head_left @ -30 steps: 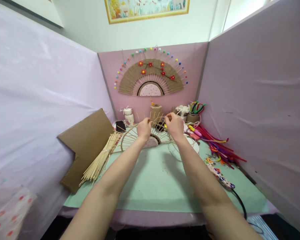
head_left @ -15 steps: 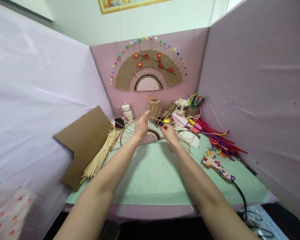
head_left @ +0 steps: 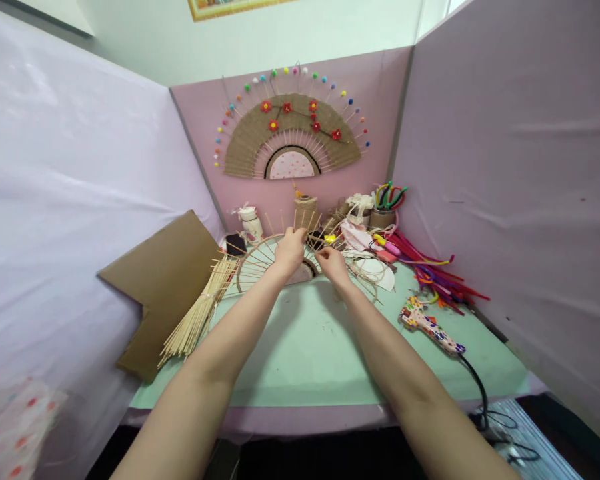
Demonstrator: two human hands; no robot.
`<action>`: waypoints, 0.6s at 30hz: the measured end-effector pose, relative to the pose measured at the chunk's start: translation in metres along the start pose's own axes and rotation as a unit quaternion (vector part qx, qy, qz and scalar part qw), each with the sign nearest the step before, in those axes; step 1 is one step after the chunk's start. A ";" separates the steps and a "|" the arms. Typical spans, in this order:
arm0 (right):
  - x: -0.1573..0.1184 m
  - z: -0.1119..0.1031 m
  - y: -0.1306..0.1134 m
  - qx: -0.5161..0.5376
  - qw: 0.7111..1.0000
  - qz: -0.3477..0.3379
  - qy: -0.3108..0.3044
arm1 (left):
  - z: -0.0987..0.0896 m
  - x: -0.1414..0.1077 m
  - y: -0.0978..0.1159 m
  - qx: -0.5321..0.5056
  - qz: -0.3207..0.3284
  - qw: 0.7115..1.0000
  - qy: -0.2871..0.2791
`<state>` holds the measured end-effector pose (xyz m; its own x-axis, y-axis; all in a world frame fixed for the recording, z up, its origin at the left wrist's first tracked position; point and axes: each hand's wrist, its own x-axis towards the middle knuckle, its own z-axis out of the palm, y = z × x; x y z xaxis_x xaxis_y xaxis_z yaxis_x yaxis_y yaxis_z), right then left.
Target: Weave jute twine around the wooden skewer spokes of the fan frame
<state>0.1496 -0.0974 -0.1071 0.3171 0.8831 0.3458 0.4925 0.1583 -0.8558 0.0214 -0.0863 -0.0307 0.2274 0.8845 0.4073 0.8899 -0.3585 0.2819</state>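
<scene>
A half-round fan frame [head_left: 240, 275] of thin sticks stands on the table, with twine woven along its arc and a pale spotted half-disc at its base. My left hand [head_left: 290, 253] is at the middle of the frame, fingers curled in among the upper sticks; what they grip is hidden. Just to its right, my right hand [head_left: 333, 265] is closed in a pinch on thin twine at the frame's right half. Loose loops of twine [head_left: 370, 288] lie beside that hand. Behind my hands stands a twine spool [head_left: 306, 208].
A bundle of sticks [head_left: 200, 313] and brown cardboard [head_left: 155, 280] lie left. To the right are a patterned glue gun [head_left: 433, 328], fuzzy coloured stems [head_left: 443, 283], a white half-disc [head_left: 377, 272] and scissors [head_left: 393, 195] in a pot. A finished fan [head_left: 240, 150] hangs on the back panel.
My left hand has moved slightly right and its raised fingers have curled down onto the sticks. My right hand stays pinched near the same part of the frame. The view has shifted slightly.
</scene>
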 end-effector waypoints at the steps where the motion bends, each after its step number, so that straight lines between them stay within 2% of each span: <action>1: 0.001 -0.001 0.000 0.003 1.000 0.004 0.009 | 0.000 0.002 0.000 -0.007 -0.002 1.000 0.001; 7: 0.005 -0.013 0.003 0.029 0.997 0.027 0.069 | 0.001 0.003 -0.005 -0.021 -0.006 1.000 0.012; 18: 0.003 -0.021 -0.003 0.073 0.992 0.034 0.097 | 0.005 0.000 0.003 -0.046 -0.018 0.997 0.060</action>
<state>0.1657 -0.1044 -0.0953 0.5026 0.7944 0.3412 0.3464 0.1765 -0.9213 0.0262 -0.0862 -0.0338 0.1422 0.8574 0.4946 0.8553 -0.3580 0.3747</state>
